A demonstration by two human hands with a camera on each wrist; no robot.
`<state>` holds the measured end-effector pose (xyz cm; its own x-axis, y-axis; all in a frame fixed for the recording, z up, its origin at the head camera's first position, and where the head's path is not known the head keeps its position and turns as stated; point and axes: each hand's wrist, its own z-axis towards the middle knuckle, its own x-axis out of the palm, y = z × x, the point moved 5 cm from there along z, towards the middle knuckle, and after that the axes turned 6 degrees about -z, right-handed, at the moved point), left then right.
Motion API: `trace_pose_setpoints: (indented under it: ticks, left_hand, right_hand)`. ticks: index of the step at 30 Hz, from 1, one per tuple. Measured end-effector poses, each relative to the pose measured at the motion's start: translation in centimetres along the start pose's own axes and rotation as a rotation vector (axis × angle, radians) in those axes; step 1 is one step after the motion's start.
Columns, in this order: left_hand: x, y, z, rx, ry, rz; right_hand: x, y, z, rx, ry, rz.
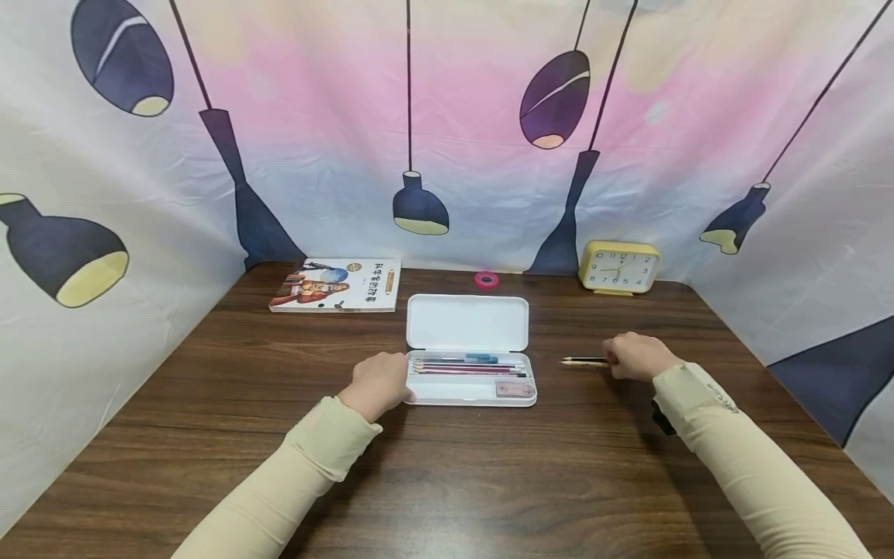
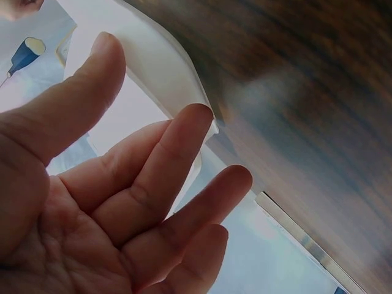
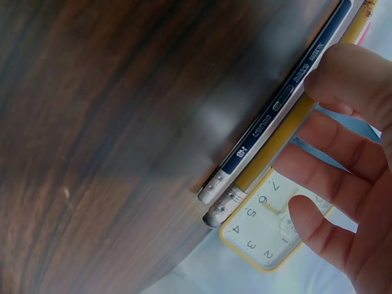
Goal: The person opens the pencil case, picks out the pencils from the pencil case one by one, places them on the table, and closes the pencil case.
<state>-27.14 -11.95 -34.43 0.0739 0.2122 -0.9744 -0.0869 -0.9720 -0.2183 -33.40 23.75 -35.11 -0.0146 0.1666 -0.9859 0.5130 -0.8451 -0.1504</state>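
Observation:
A white pencil case (image 1: 461,402) lies open on the table, its lid (image 1: 468,322) tipped back. Several pencils (image 1: 464,370) fill its rear slot, with a pinkish eraser-like block (image 1: 513,389) at front right. My left hand (image 1: 377,386) holds the case's left end; in the left wrist view its thumb and forefinger lie either side of the white edge. Off to the right, my right hand (image 1: 639,355) pinches two pencils, a dark blue pencil (image 3: 282,101) and a yellow pencil (image 3: 275,141), side by side. Their sharpened points face the case, close over the tabletop.
The book (image 1: 342,286) lies at the back left of the wooden table (image 1: 447,481). A pink ring-shaped roll (image 1: 486,279) is behind the case. At the back right stands a yellow clock (image 1: 618,268). Printed cloth (image 1: 335,155) hangs round the table's back and sides.

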Motion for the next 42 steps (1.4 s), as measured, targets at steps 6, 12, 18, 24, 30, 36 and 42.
trace_pose_setpoints:
  ticks: [6,12,18,24,30,36,42]
  left_hand:
    - [-0.1,-0.1,0.0,0.005,-0.011,-0.007]
    - [-0.2,-0.1,0.0,0.007,-0.006,-0.002]
    - [-0.2,-0.1,0.0,0.005,-0.007,-0.003]
    - [-0.1,-0.1,-0.1,-0.001,-0.004,-0.009]
    - [-0.1,-0.1,-0.1,0.001,-0.006,-0.020]
    - [-0.1,-0.1,-0.1,0.001,-0.007,-0.014]
    - [-0.1,-0.1,-0.1,0.002,-0.009,-0.009]
  right_hand:
    - [0.1,-0.3,-0.2,-0.004,0.002,0.020]
    - [0.6,-0.6,-0.4,-0.017,0.005,0.033]
    - [0.6,-0.7,-0.5,0.011,0.012,0.013]
    - [0.9,-0.6,-0.4,0.034,0.046,0.008]
    - [1.0,-0.4,-0.4,0.047,0.048,0.007]
    - [0.6,-0.3,-0.3,0.044,0.054,0.010]
    - [0.0,0.0,0.2,0.020,0.017,0.002]
